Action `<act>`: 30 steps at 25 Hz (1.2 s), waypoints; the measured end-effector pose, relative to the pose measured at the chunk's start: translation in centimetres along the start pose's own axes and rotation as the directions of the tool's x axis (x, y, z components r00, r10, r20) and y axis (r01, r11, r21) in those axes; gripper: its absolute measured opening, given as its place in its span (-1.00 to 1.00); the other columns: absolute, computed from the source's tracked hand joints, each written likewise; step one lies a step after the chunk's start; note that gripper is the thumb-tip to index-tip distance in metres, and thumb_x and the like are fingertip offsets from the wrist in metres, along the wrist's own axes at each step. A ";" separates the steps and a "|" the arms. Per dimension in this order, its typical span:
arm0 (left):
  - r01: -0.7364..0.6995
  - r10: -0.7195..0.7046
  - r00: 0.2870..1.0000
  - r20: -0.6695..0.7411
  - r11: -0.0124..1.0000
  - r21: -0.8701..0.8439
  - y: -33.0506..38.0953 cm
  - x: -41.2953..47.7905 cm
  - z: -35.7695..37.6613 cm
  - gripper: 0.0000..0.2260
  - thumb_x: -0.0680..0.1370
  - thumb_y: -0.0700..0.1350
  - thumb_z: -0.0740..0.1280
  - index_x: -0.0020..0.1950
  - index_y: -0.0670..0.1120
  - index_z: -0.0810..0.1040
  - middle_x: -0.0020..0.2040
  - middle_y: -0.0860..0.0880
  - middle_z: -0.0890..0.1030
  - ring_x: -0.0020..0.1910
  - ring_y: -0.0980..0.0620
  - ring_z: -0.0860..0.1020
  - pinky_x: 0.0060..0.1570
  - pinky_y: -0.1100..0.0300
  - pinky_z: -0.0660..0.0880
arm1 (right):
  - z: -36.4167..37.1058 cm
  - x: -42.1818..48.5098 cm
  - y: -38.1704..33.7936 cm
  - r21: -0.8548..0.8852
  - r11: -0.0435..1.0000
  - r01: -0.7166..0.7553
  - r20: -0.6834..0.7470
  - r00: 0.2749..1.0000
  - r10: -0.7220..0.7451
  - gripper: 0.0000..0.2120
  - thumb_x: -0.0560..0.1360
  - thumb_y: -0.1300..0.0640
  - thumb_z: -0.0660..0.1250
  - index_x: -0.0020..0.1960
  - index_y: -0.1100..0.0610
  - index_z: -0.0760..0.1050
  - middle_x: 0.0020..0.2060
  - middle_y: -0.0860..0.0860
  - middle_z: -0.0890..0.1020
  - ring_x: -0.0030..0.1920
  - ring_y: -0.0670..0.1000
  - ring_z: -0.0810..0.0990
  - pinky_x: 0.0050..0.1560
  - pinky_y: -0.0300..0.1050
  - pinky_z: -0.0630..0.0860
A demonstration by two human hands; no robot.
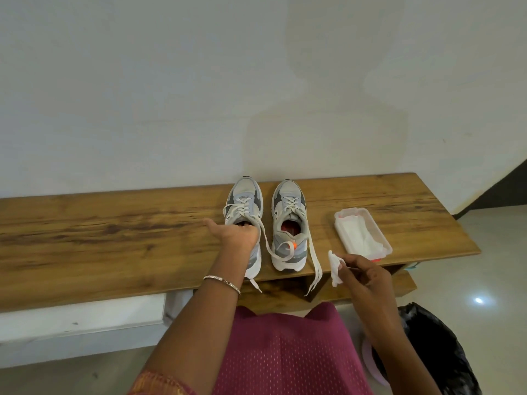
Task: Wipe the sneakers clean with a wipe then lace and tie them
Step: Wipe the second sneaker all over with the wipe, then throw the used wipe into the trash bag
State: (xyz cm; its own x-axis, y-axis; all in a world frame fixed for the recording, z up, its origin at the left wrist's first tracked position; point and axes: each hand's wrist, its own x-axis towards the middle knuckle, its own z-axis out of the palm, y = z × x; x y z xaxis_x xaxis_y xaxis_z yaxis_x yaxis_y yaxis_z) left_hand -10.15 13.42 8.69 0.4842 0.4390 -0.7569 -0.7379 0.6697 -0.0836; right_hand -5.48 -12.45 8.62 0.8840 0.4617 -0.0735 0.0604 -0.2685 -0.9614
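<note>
Fingers of left hand (236, 234) are hooking into left sneaker (243, 205), tips hidden, toe facing bench's (114, 240) far edge; right hand (368, 276) is pinching wipe (334, 269).

On a wooden bench (114, 238) against a white wall, two grey-and-white sneakers stand side by side, toes pointing away. The left hand (236, 233) grips the collar of the left sneaker (243, 201), fingers curled into its opening, thumb stretched out leftward. The right sneaker (289, 223) trails loose laces (315, 260) over the near edge. The right hand (368, 273) pinches a crumpled white wipe (335, 269), near an open tub (349, 212) of wipes on the right.
</note>
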 end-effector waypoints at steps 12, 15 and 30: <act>-0.047 0.062 0.988 -0.142 0.993 0.108 -1.3 2.0 2.3 -0.51 0.51 0.34 0.22 0.07 -0.08 0.44 0.02 -0.10 0.45 0.15 -0.05 0.52 0.25 0.18 0.48 | 0.9 1.1 1.7 0.026 0.998 -0.065 0.059 0.996 0.064 -0.76 0.57 0.21 0.36 0.13 -0.07 0.65 -0.04 -0.08 0.71 0.03 0.02 0.66 0.09 0.21 0.61; -0.017 0.074 0.986 -0.148 0.935 0.353 -1.8 -0.3 2.9 -0.65 0.61 0.15 0.12 -0.01 -0.14 0.43 -0.08 -0.09 0.44 -0.06 0.04 0.50 0.15 0.35 0.45 | 0.2 1.1 1.7 0.065 0.995 -0.071 0.041 0.997 0.069 -0.82 0.56 0.15 0.39 0.12 -0.04 0.66 -0.05 -0.07 0.72 0.04 0.00 0.66 0.13 0.18 0.60; -0.353 -0.444 0.833 0.329 0.029 0.935 -19.1 -8.7 -15.9 -0.81 0.56 -0.08 0.42 0.15 -0.07 0.68 0.00 -0.06 0.73 0.00 0.03 0.69 -0.03 0.20 0.60 | -11.0 -4.8 4.8 0.109 0.993 -0.054 -0.169 0.983 0.072 -0.80 0.48 0.20 0.48 0.09 0.07 0.62 -0.10 0.01 0.73 -0.06 0.04 0.72 0.03 0.04 0.65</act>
State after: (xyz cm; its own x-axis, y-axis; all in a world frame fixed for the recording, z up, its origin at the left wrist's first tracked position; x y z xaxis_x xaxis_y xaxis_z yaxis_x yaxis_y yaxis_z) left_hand -7.78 -12.67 6.59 0.8859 0.2654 -0.3803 0.2468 0.4245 0.8711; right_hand -4.29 -25.25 7.32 0.9516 0.2917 -0.0964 -0.0382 -0.1988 -0.9793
